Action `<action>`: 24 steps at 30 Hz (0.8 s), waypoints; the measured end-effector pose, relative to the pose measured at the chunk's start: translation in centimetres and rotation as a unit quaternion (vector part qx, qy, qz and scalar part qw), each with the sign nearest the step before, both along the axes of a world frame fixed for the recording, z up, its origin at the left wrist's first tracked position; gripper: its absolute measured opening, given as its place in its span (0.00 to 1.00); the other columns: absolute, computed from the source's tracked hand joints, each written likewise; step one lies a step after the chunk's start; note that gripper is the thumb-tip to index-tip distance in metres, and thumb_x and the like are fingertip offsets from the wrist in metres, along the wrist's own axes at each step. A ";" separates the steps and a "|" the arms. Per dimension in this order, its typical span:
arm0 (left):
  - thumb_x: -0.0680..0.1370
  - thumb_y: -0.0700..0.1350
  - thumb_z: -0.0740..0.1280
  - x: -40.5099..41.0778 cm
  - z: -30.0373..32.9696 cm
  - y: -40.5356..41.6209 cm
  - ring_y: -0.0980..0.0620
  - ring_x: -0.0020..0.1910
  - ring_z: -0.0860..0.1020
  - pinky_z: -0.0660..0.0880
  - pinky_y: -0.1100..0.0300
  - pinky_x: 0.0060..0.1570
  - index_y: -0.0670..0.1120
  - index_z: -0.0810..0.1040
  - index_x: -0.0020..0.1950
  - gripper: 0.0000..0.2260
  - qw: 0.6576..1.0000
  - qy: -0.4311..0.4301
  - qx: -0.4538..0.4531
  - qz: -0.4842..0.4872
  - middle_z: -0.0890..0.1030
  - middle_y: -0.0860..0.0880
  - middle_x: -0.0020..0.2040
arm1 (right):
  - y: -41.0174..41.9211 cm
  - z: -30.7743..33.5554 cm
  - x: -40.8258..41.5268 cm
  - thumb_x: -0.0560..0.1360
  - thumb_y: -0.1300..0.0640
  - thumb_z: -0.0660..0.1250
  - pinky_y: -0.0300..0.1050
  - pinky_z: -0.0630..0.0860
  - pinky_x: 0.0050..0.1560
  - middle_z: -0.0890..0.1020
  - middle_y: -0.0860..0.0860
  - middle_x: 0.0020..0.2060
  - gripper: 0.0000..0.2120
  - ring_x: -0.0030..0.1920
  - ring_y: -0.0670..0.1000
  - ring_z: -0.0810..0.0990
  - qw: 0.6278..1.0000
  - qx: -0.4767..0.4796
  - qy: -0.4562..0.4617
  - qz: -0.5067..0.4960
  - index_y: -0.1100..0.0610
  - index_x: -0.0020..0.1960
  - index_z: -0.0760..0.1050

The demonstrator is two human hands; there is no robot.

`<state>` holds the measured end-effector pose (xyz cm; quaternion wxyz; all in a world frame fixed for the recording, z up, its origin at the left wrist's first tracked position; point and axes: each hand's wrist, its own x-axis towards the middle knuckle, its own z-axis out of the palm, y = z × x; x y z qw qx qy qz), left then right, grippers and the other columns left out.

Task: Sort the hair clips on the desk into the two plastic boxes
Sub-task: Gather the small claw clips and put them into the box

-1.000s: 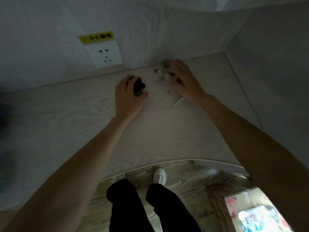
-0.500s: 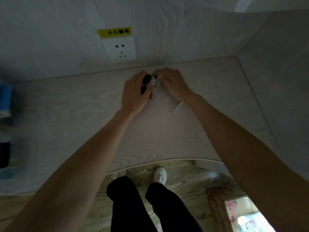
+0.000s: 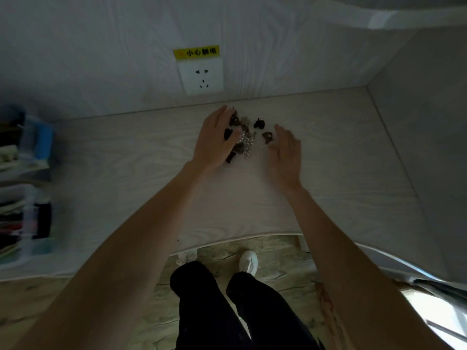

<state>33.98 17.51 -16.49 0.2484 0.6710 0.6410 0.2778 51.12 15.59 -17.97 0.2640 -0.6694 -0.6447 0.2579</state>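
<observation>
Lying near the counter's (image 3: 328, 173) back edge, the hair clips (image 3: 243, 137) sit heaped between both hands. Left hand (image 3: 214, 140) touches them, fingers straight; right hand (image 3: 285, 150), loosely spread, hovers just beside.

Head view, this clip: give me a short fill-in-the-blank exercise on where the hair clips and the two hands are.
1. The pile of hair clips lies on the desk just below the wall ____.
2. The left hand rests against the pile, while the ____ hand lies apart from it, fingers straight.
3. A lone brown clip lies between the pile and the ____ hand.
4. The label above the wall fitting is coloured ____.

Missing words: socket; right; right; yellow
</observation>
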 end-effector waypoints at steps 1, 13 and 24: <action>0.81 0.50 0.58 0.0 0.2 1.0 0.47 0.74 0.57 0.53 0.56 0.72 0.47 0.63 0.72 0.21 1.000 0.014 -0.002 -0.014 0.61 0.45 0.75 | 0.2 -0.4 -1.0 0.75 0.55 0.47 0.50 0.46 0.74 0.68 0.58 0.70 0.26 0.73 0.57 0.61 1.000 0.001 -0.008 -0.001 0.60 0.71 0.62; 0.82 0.49 0.54 -5.8 0.6 -3.3 0.49 0.70 0.64 0.55 0.64 0.67 0.46 0.70 0.68 0.17 0.997 0.010 -0.069 -0.043 0.70 0.47 0.70 | -1.4 0.5 -7.3 0.75 0.53 0.46 0.55 0.45 0.75 0.66 0.56 0.71 0.26 0.74 0.57 0.56 0.986 -0.026 0.012 0.165 0.57 0.71 0.62; 0.72 0.52 0.68 -6.9 1.4 -10.0 0.48 0.71 0.61 0.63 0.56 0.68 0.49 0.59 0.73 0.32 0.995 -0.016 -0.084 0.054 0.62 0.45 0.73 | -4.4 3.0 -1.6 0.71 0.53 0.70 0.46 0.69 0.56 0.73 0.55 0.60 0.26 0.57 0.56 0.73 0.995 -0.057 -0.022 0.072 0.53 0.66 0.66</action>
